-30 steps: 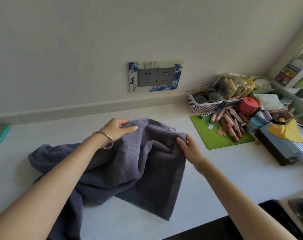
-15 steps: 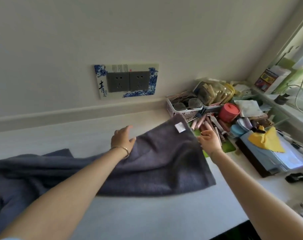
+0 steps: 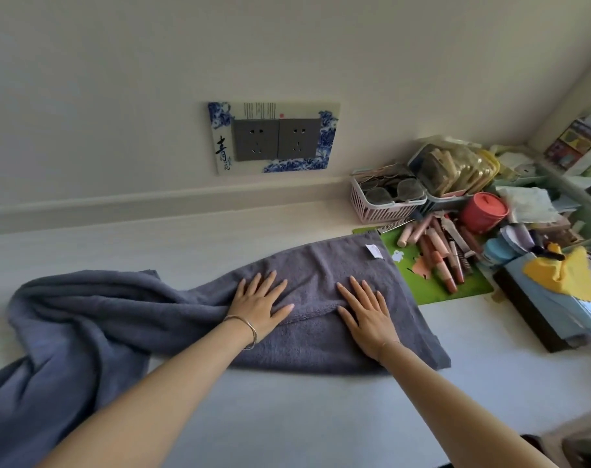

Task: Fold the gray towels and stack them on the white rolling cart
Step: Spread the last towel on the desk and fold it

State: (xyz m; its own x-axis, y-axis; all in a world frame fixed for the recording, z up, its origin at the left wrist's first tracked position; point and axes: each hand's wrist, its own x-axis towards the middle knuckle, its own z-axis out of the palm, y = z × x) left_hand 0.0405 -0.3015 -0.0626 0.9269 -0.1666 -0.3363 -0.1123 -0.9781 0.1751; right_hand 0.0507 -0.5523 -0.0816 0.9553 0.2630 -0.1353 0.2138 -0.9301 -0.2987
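A gray towel (image 3: pixel 324 265) lies across the white tabletop (image 3: pixel 287 410). Its right end is spread flat, with a small white label near the far corner, and its left part is bunched in folds that run off the lower left. My left hand (image 3: pixel 258 304) rests flat on the towel with straight, spread fingers and a bracelet on the wrist. My right hand (image 3: pixel 366 310) lies flat on the towel just to the right of it, fingers straight. A seam of the towel runs between the two hands. No white rolling cart is in view.
A green mat (image 3: pixel 452 288) with several lipsticks (image 3: pixel 437 255) touches the towel's right edge. Behind it stand a pink basket (image 3: pixel 381 207), a red lidded cup (image 3: pixel 484 212) and packets. A dark box with blue and yellow cloths (image 3: pixel 564 275) sits at the right. A wall socket panel (image 3: pixel 273 138) is above.
Both hands let go of the towel's far edge after laying its right end down, and now press flat on top of it. The view has shifted slightly.
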